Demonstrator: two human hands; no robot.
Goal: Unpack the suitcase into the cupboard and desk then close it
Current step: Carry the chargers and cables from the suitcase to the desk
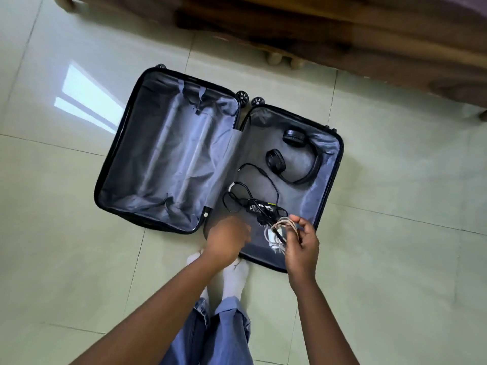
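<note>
Head view: the black suitcase (168, 151) is seen lying fully open on the tiled floor (395, 206), grey lining exposed, its left half bare. The right hand (301, 243) is curled round a bunch of pale cables (286, 225), the fingers (303, 223) pinching the loops; a white plug (272, 237) dangles just below them. The left hand (228, 238) is blurred, so its grip cannot be told. Just beyond the fingers a black power adapter (261, 208) with its tangled cord is left lying, and farther off, black headphones (297, 156). The bundle would best be lifted clear with loops gathered, so that the adapter's cord is not snagged and dragged along.
</note>
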